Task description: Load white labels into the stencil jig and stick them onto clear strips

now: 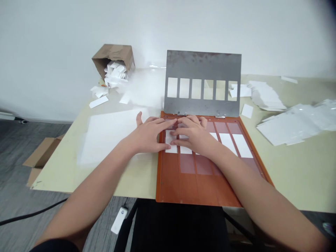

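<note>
My left hand (149,136) lies over the left edge of an orange board (170,185), fingers spread and the thumb on the leftmost white card (172,150). Over the same card, the fingertips of my right hand (195,137) come down with gaps between them. White cards sit in a row in the board's grooves; my right hand and forearm partly cover the middle ones, while a card at the right end (243,145) shows plainly. A hinged grey metal plate (203,64) with a row of rectangular windows stands raised at the board's far edge.
A cardboard box (115,51) on its side spills white pieces at the back left. A translucent sheet (105,136) lies left of the board. White card stacks (265,96) and plastic-wrapped cards (288,122) lie to the right. An open carton (43,154) stands on the floor.
</note>
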The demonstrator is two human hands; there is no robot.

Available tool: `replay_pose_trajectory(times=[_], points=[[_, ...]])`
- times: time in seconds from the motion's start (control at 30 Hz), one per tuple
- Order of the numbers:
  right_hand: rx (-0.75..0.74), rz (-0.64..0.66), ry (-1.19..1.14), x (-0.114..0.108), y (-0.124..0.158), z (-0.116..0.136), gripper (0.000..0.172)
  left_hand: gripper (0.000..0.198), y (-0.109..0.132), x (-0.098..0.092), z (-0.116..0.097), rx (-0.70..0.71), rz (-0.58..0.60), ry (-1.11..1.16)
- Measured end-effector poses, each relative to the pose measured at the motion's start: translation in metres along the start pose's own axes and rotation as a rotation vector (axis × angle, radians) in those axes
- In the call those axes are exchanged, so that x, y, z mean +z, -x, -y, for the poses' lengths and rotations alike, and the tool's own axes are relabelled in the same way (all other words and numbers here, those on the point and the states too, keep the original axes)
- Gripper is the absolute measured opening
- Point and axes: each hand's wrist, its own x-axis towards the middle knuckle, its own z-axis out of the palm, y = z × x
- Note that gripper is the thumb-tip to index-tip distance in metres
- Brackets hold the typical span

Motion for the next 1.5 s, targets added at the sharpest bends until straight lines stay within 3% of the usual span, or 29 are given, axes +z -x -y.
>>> replay_pose_trajectory(times=[0.2,0.43,0.73,1.0,1.17,1.27,1.4,1.5], points=[[0.044,0.026,-0.013,-0.002,0.0,0.003,0.017,0.082,-0.001,0.002,0.002,-0.014,-0.002,0.008],[0.129,0.053,0.112,-0.001,-0.001,0.004,0.05,0.096,-0.002,-0.002,-0.003,-0.115,-0.008,0.042],[0.103,0.04,0.109,0.0,0.0,0.002,0.038,0.104,-0.003,-0.001,-0.004,-0.202,-0.019,0.014],[0.095,0.009,0.042,0.0,0.002,0.005,0.025,0.093,-0.003,-0.003,-0.005,-0.215,-0.006,0.01],[0.084,-0.012,-0.044,0.0,0.002,0.005,0.022,0.074,-0.003,-0.003,-0.006,-0.199,0.0,0.011],[0.1,-0.02,-0.048,-0.001,0.003,0.008,0.028,0.064,-0.003,-0.005,-0.008,-0.189,-0.011,0.021],[0.126,-0.068,-0.078,-0.001,0.004,0.01,0.056,0.05,-0.003,-0.005,-0.009,-0.168,-0.01,0.056],[0.079,-0.07,-0.046,0.0,0.004,0.008,0.042,0.045,-0.003,-0.003,-0.007,-0.161,-0.02,0.063]])
